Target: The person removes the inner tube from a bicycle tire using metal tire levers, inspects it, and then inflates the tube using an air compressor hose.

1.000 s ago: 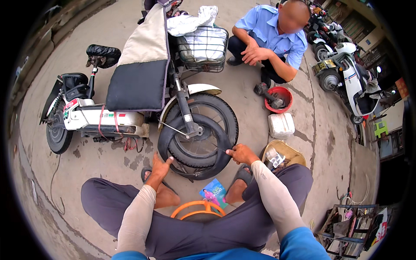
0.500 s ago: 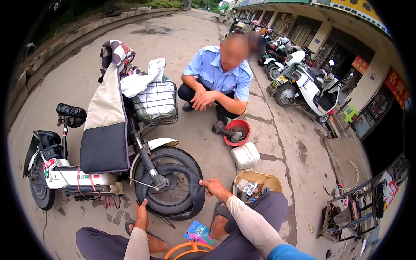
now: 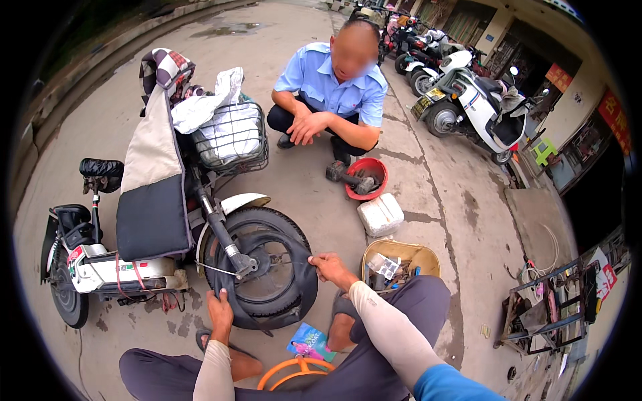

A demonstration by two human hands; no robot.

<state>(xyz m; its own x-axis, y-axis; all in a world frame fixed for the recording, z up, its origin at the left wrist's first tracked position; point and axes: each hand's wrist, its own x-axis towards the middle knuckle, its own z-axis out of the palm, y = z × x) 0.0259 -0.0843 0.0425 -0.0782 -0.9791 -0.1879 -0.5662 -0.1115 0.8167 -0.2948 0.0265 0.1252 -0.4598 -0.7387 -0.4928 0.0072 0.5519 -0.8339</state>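
Note:
A flat black inner tube (image 3: pixel 305 286) hangs loosely across the front wheel of a white electric scooter (image 3: pixel 117 275), partly in front of the tyre (image 3: pixel 284 224). At the wheel's right side, my right hand (image 3: pixel 332 269) pinches the tube's edge between thumb and fingers. Lower left, my left hand (image 3: pixel 219 313) grips the tube with its thumb on the near face; its other fingers are partly hidden. The wheel remains between the scooter's fork legs, with the fork (image 3: pixel 224 234) running down to the hub.
A person in a light blue shirt (image 3: pixel 334 87) squats beyond the wheel. To the right stand a red bowl (image 3: pixel 381 175) with tools, a white block-like container (image 3: pixel 380 214) and a yellowish tool tub (image 3: pixel 428 257). An orange-rimmed stool (image 3: pixel 284 365) and a blue packet (image 3: pixel 311 342) lie between my legs.
The whole view has shifted a little. My left hand has moved slightly up along the wheel's left side, while my right hand keeps its pinch on the tube.

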